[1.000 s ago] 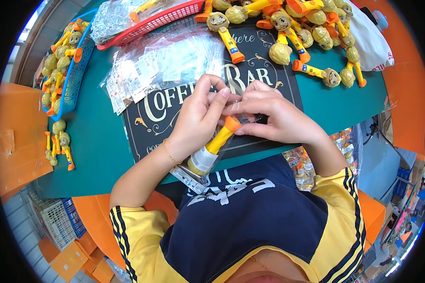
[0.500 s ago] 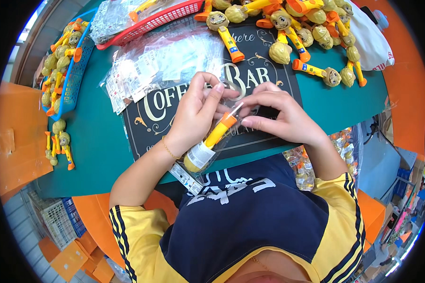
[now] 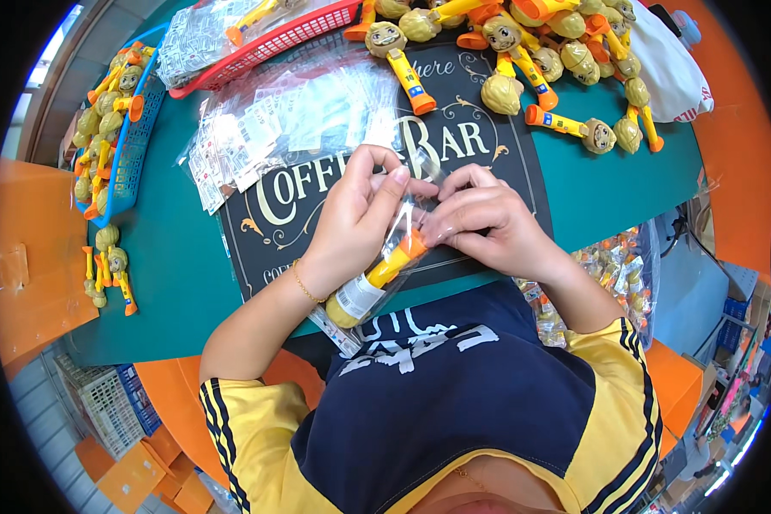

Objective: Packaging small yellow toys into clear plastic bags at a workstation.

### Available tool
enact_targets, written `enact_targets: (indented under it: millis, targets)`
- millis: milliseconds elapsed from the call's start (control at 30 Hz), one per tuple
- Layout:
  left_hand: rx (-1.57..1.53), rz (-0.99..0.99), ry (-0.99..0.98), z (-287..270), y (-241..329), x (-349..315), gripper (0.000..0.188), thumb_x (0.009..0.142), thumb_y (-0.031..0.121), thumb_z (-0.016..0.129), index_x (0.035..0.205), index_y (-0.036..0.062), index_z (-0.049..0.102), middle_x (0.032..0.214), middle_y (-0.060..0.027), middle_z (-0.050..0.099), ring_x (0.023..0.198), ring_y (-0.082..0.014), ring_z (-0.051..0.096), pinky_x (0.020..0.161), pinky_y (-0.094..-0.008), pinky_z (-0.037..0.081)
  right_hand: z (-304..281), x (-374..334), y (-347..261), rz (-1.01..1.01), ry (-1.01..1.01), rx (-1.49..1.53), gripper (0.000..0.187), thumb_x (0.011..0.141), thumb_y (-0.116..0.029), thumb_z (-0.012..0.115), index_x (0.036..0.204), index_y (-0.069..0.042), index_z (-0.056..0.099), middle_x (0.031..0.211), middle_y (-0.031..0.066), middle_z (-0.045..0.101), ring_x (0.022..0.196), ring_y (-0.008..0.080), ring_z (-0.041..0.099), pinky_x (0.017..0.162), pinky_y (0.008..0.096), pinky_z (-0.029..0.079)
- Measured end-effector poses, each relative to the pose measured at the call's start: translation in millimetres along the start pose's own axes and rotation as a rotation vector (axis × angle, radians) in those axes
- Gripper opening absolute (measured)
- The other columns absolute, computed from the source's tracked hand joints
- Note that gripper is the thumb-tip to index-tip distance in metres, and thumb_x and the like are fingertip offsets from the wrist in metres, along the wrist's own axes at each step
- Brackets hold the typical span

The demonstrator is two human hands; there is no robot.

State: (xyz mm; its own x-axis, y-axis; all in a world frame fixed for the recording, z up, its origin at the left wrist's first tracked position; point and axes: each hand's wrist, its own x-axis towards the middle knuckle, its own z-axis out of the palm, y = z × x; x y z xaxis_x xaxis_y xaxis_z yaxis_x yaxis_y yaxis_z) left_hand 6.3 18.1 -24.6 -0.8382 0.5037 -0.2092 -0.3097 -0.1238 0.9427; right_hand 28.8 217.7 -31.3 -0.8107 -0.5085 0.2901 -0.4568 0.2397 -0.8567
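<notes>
Between my hands is a clear plastic bag (image 3: 400,224) with a yellow and orange figure-headed toy (image 3: 387,267) inside. The toy lies tilted, its gold head end toward my body and its orange end toward my right hand. A white printed slip (image 3: 357,295) lies over the head end inside the bag. My left hand (image 3: 366,201) is closed on the bag's upper part, thumb against bent fingers. My right hand (image 3: 480,214) pinches the bag beside the toy's orange end. Another printed slip (image 3: 338,332) lies under the bag near the table edge.
A dark printed mat (image 3: 488,184) covers the green table (image 3: 176,274). Flat clear bags with slips (image 3: 291,116) lie ahead, beside a red basket (image 3: 274,47). Loose toys (image 3: 578,64) pile up far right; a blue basket (image 3: 139,128) of toys stands left. Packed toys (image 3: 617,265) sit beyond the near edge.
My right hand has come down and closed in on the bag by the toy's orange end. The white strip that stuck out there no longer shows. The toy has shifted slightly toward my body.
</notes>
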Motion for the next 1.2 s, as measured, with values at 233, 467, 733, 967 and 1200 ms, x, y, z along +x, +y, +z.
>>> enact_targets:
  millis: [233,467,733,967,1200]
  targets:
    - [-0.060,-0.012,0.044,-3,-8,4,0.025,0.098,0.018,0.038,0.116,0.0007,0.037,0.108,-0.0200,0.059,0.090,-0.0203,0.064,0.076,-0.0265,0.052,-15,1,-23,0.312,-0.041,-0.068,0.010,0.076,-0.006,0.069,0.085,-0.006,0.068,0.078,0.0031,0.065,0.081,0.0165,0.056,0.074,0.0290,0.044]
    - [-0.115,-0.013,0.022,-2,-2,3,0.036,0.099,0.019,0.038,0.127,-0.0033,0.040,0.118,-0.0172,0.057,0.099,-0.0204,0.061,0.084,-0.0283,0.049,-24,9,-18,0.117,0.250,-0.347,0.014,0.076,-0.011,0.071,0.086,-0.003,0.068,0.082,0.0069,0.064,0.079,0.0189,0.058,0.071,0.0302,0.044]
    - [-0.080,0.083,0.014,7,0,-5,0.034,0.098,0.018,0.040,0.125,-0.0029,0.046,0.114,-0.0133,0.058,0.100,-0.0164,0.060,0.084,-0.0267,0.050,-5,31,-26,-0.060,0.394,-0.707,0.013,0.070,-0.011,0.071,0.083,-0.009,0.069,0.079,0.0013,0.064,0.077,0.0200,0.057,0.062,0.0306,0.044]
    - [0.109,0.087,-0.008,8,-3,-6,0.032,0.098,0.016,0.041,0.122,-0.0047,0.049,0.111,-0.0137,0.059,0.098,-0.0154,0.061,0.084,-0.0267,0.051,-6,30,-25,-0.061,0.331,-0.783,0.010,0.071,-0.009,0.068,0.079,-0.007,0.062,0.081,0.0023,0.063,0.079,0.0210,0.059,0.063,0.0319,0.044]
    - [-0.075,0.120,0.062,2,12,-8,0.038,0.099,0.023,0.036,0.124,-0.0042,0.045,0.117,-0.0187,0.057,0.105,-0.0246,0.059,0.088,-0.0313,0.049,-66,-4,-2,0.225,0.623,-0.498,0.011,0.085,-0.008,0.059,0.091,0.001,0.062,0.086,0.0050,0.062,0.077,0.0114,0.056,0.071,0.0247,0.045]
